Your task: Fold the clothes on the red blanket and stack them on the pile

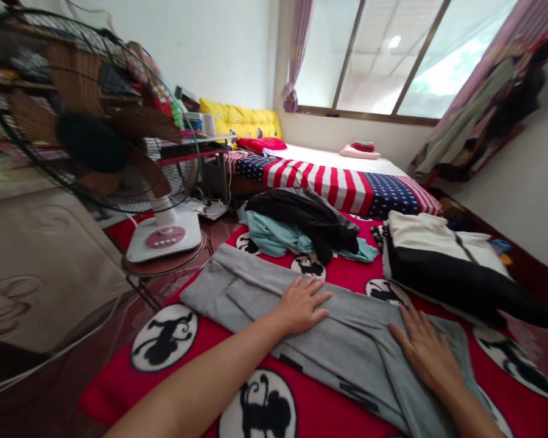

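A pair of grey pants (347, 340), legs laid one over the other, stretches across a red blanket (201, 395) with round monkey prints. My left hand (304, 304) lies flat on the middle of the cloth, fingers spread. Nearer the wide right end, my right hand (424, 347) also rests on the fabric with its fingers stretched out. Dark marks show along the near edge of the grey cloth. Neither hand grasps anything.
Beyond the pants lies a heap of black and light-blue clothes (278, 234). Folded white and black garments (442, 261) are stacked at the right. A fan (164, 237) stands on a stool at the left. Behind is a bed with a flag-patterned cover (329, 182).
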{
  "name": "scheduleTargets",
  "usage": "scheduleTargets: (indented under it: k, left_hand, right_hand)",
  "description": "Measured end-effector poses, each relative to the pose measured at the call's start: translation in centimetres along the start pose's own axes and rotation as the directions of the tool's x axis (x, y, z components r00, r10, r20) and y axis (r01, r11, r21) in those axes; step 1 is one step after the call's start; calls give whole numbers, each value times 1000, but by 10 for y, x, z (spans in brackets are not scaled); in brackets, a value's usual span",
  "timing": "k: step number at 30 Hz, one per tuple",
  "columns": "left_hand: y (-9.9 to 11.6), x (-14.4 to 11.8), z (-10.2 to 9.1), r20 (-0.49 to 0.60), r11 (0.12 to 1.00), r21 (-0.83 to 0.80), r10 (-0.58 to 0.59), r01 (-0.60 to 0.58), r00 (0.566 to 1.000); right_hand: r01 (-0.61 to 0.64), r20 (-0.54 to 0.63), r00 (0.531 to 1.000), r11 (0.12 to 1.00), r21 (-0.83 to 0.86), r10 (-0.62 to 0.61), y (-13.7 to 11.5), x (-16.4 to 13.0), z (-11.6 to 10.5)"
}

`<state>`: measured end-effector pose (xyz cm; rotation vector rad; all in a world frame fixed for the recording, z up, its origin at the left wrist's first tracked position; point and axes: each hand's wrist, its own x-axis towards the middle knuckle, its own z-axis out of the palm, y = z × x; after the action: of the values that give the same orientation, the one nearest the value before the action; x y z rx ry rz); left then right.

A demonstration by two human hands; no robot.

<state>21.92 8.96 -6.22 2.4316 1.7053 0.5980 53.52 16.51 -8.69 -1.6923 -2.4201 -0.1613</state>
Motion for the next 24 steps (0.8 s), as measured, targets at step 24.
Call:
scheduleTargets:
  k: [24]
  left_hand:
    - [-154,-113,-141,-139,976,181,-100,124,985]
  right_hand:
    - [275,-62,955,947,-165,-289,42,3,26]
